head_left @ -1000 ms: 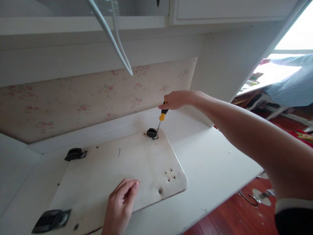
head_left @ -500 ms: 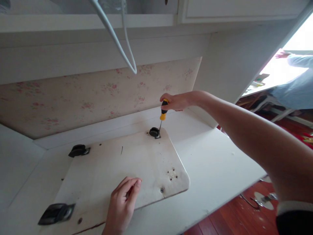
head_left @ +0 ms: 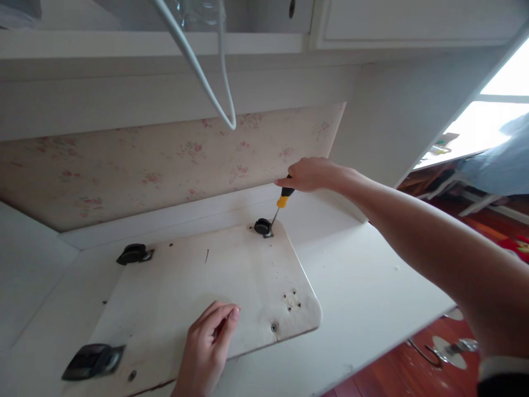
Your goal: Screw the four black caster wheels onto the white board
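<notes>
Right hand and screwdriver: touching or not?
Touching. The head view shows the right hand gripping the screwdriver, its fingers over the upper part of the black handle, with no gap.

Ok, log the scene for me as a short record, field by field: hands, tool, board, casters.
Right hand: gripping the screwdriver by its handle
Screwdriver: yellow and black, tip down beside the far-right caster
Left hand: over the board, thumb and fingers together; anything pinched is unclear
Board: off-white, lying on a white surface
Casters: three black ones visible; near-right corner shows holes instead
</notes>
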The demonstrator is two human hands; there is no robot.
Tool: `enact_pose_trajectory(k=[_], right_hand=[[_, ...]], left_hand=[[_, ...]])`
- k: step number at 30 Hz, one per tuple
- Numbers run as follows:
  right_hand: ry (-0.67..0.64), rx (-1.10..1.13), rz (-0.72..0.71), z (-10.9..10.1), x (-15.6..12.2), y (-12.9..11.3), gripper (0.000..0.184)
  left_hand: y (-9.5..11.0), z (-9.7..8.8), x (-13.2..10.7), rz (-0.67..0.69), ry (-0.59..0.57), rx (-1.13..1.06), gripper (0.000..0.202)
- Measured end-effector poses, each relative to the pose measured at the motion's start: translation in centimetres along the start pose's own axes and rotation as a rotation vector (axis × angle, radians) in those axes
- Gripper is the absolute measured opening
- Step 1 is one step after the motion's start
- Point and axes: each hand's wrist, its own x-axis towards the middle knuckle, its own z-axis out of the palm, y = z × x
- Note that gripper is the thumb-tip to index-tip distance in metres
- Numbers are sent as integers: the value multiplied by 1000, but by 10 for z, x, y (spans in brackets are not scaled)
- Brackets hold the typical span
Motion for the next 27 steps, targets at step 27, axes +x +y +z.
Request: enact_pose_trajectory(k=[27], right_hand=[[-57, 148, -184, -5, -10, -2, 50]], left_hand=[[1, 0, -1, 27, 29, 27, 29]])
